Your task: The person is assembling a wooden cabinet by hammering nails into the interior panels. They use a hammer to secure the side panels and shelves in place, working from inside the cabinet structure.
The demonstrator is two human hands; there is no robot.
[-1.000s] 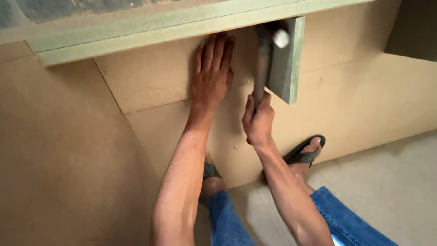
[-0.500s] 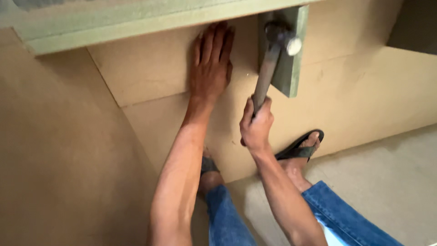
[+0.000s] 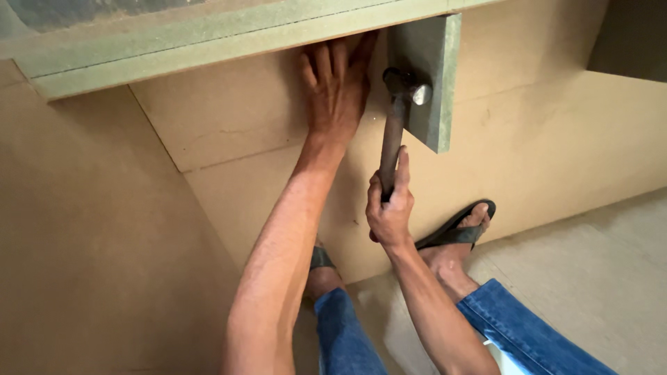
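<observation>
My right hand (image 3: 390,208) grips the wooden handle of a hammer (image 3: 396,118), thumb along the shaft. The steel hammer head is against the face of a short green-edged board piece (image 3: 429,55) that hangs down from a long green board (image 3: 208,35) across the top. My left hand (image 3: 337,83) lies flat, fingers up, on the tan panel (image 3: 229,132) just left of the hammer, fingertips at the underside of the long board.
Tan fibreboard panels (image 3: 83,229) surround the spot at left and behind. My feet in dark sandals (image 3: 458,226) and blue jeans (image 3: 528,326) are below, on a pale floor (image 3: 597,271). A dark recess (image 3: 632,35) shows at top right.
The hammer has swung a little, its head now lower on the green piece. My right hand shifted slightly down the view. My left hand has stayed pressed on the panel.
</observation>
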